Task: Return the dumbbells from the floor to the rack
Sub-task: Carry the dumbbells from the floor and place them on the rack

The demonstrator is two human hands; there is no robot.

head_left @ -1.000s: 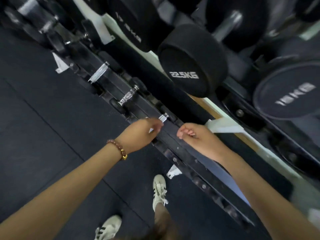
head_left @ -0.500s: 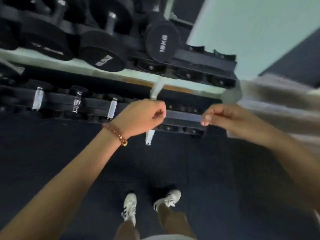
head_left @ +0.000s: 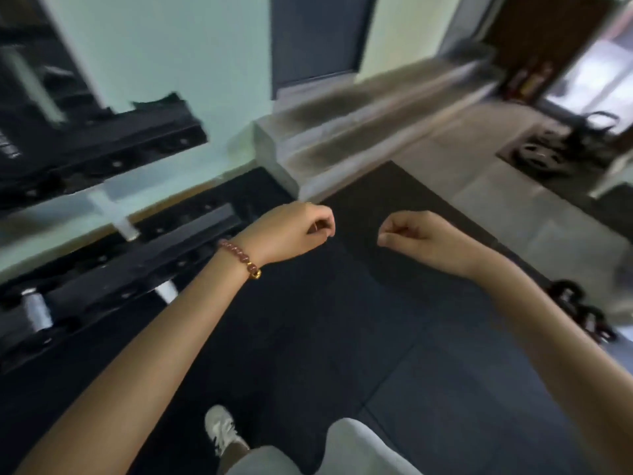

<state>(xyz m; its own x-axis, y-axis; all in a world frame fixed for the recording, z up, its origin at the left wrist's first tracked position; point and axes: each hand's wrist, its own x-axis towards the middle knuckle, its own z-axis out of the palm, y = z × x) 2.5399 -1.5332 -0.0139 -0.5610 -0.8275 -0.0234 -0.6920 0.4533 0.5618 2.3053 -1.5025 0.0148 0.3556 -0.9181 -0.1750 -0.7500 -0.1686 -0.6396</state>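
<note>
Head camera: my left hand (head_left: pixel 291 231) and right hand (head_left: pixel 414 236) curl into loose, empty fists above the black floor (head_left: pixel 342 337), the rack (head_left: pixel 137 269) at my left.

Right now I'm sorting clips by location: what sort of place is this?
Probably a gym's free-weights area: a black dumbbell rack on the left, dark rubber floor tiles, and what look like weight plates farther off.

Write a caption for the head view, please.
Left hand and right hand, curled and empty, over floor mats beside the rack.
</note>
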